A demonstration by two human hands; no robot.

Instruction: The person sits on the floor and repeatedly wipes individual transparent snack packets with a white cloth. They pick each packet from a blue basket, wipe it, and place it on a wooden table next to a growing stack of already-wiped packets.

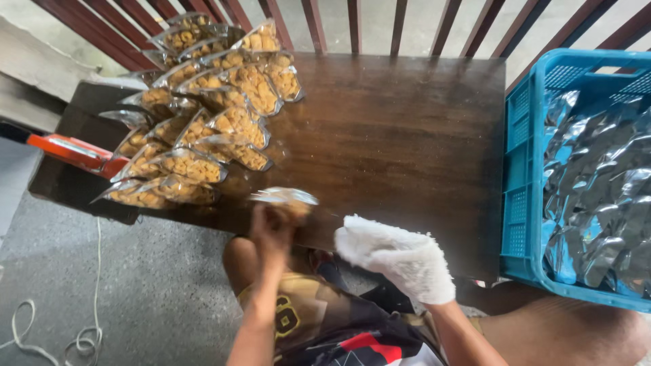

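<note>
Bare left hand (272, 229) grips a blurred clear snack pouch (285, 198) over the table (407, 135); gloved right hand (397, 256) hovers beside it, fingers together.

The person's right hand (400, 261) wears a white, fuzzy knitted glove that covers it to the wrist, where the cuff ends in a soft edge. The left hand (272, 230) is bare, with no glove, and both forearms are unsleeved. Below the glove, the lap shows dark shorts printed with olive-gold patches, a yellow numeral, and red and white shapes.
</note>
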